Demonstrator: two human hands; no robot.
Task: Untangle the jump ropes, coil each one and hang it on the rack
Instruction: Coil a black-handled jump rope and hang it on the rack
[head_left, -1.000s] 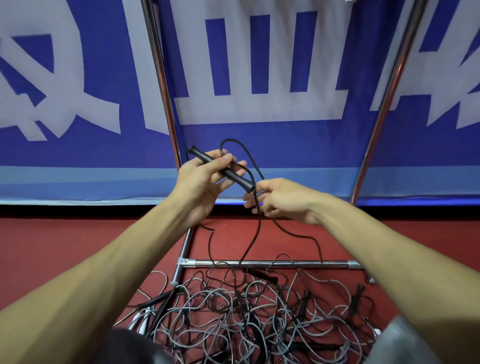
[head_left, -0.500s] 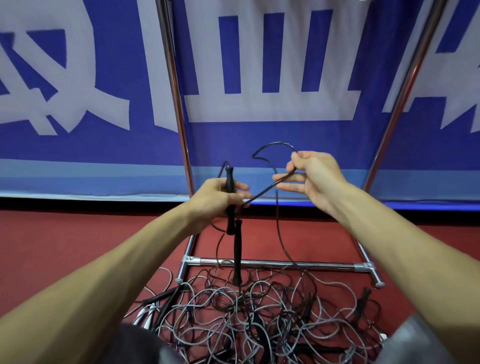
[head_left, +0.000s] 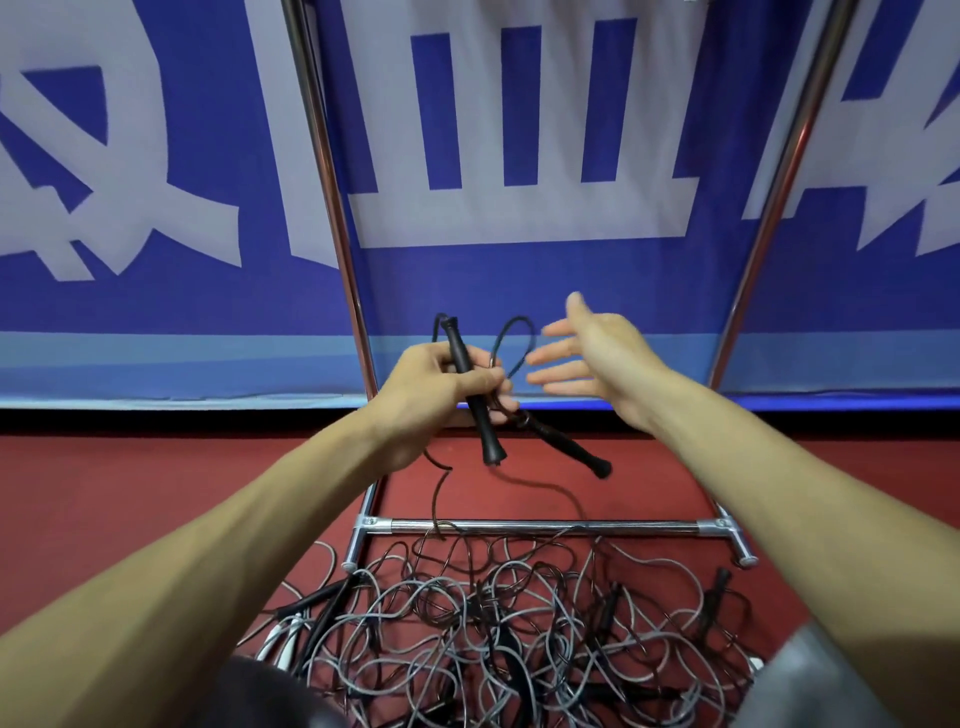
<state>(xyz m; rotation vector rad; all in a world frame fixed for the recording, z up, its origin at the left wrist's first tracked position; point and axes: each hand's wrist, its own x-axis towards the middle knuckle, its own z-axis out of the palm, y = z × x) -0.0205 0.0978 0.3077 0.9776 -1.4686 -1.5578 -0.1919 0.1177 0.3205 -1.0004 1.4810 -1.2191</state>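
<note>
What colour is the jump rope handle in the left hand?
Black: the handle gripped by the left hand shows best in the head view.

Only one view existed: a wide-angle camera on the person's head. It faced forward and down, quite near to the rack (head_left: 540, 527), with the blue banner (head_left: 519, 280) just behind.

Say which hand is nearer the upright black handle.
Left. The left hand grips the handle round its middle. The right hand is open and apart from it, up to its right, holding nothing.
</note>
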